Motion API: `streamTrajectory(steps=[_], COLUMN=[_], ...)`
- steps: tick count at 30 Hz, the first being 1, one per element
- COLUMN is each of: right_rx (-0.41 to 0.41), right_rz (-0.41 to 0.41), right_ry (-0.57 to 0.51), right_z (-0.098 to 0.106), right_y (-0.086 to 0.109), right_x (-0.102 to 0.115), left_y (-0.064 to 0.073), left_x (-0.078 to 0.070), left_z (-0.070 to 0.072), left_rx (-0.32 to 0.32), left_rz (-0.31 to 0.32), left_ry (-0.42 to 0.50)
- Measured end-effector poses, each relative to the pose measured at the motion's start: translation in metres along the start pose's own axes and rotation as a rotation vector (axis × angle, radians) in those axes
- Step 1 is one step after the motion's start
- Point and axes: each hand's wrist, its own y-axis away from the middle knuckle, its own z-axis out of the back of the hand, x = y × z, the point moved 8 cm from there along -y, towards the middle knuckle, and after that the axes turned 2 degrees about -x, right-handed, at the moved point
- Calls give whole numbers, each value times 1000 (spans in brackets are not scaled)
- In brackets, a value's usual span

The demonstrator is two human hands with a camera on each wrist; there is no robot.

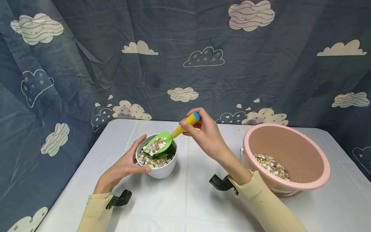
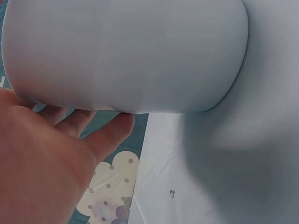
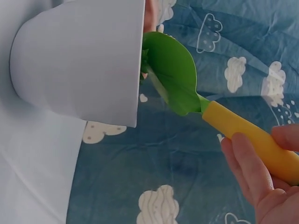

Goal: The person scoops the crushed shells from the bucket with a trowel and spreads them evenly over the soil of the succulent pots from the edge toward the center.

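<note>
My right hand (image 1: 207,133) grips the yellow handle of a small green trowel (image 1: 166,141). The trowel's blade, loaded with small pebbles, is tilted down over the mouth of a white flower pot (image 1: 161,173). Inside the pot lie more pebbles (image 1: 155,162) and some green leaves (image 1: 162,155), partly hidden under the blade. From the left, my left hand (image 1: 127,162) holds the pot, thumb at the near side and fingers round the far side. The left wrist view shows the fingers (image 2: 110,135) against the pot's wall. Seen from the right wrist, the trowel's green underside (image 3: 175,70) is at the rim.
A large pink bucket (image 1: 326,172) stands on the right of the white-covered table (image 1: 162,209), with a heap of pebbles (image 1: 272,166) inside. Behind the table hangs a dark blue cloth (image 1: 174,74) with a cloud pattern.
</note>
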Motion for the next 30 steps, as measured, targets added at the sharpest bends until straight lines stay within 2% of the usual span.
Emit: streamTrajectory(steps=[9,21,30], right_rx=[0,1,-4], right_rz=[36,88,97], right_ry=[65,137,152], right_z=[-4,-9,-8], right_y=[0,0,0], right_x=[9,14,16], left_y=[-1,0,1], left_x=[0,1,0], left_z=[1,-3,0], left_rx=[-32,7,-14], left_rz=[20,32,37], left_ry=[-87,0,-40])
